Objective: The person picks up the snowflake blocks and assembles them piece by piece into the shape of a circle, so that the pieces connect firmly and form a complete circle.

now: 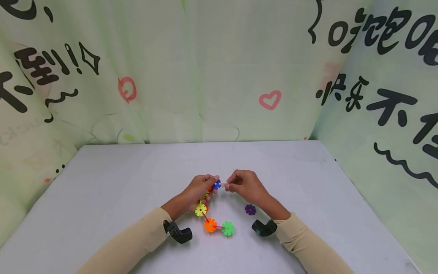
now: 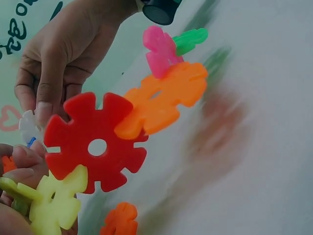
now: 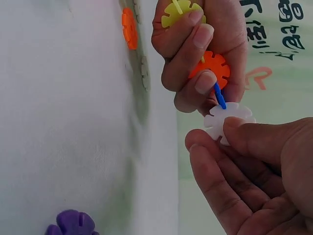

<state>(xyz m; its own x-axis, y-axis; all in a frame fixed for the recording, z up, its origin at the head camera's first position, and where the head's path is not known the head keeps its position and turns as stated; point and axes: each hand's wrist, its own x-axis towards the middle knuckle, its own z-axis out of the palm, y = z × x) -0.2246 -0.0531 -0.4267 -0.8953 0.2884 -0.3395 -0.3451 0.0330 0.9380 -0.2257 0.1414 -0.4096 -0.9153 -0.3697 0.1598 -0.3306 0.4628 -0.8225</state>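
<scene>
My left hand (image 1: 200, 188) grips a chain of notched plastic snowflake discs, its fingers curled round a yellow disc (image 3: 182, 18) and an orange disc (image 3: 218, 68). At the chain's upper end is a blue disc (image 1: 216, 184). Between thumb and fingertips, my right hand (image 1: 247, 185) pinches a white disc (image 3: 214, 122), whose edge meets the blue one. From the left hand the chain hangs down through another yellow disc (image 1: 200, 209), a red disc (image 2: 98, 170), an orange disc (image 1: 210, 225), a pink disc (image 2: 159, 46) and a green disc (image 1: 227, 228).
A loose purple disc (image 1: 250, 209) lies on the white table (image 1: 137, 167) near the right forearm. Another orange disc (image 3: 129, 28) shows beside the left hand. Printed curtains (image 1: 205, 76) stand behind and beside the table. Both wrists wear black devices.
</scene>
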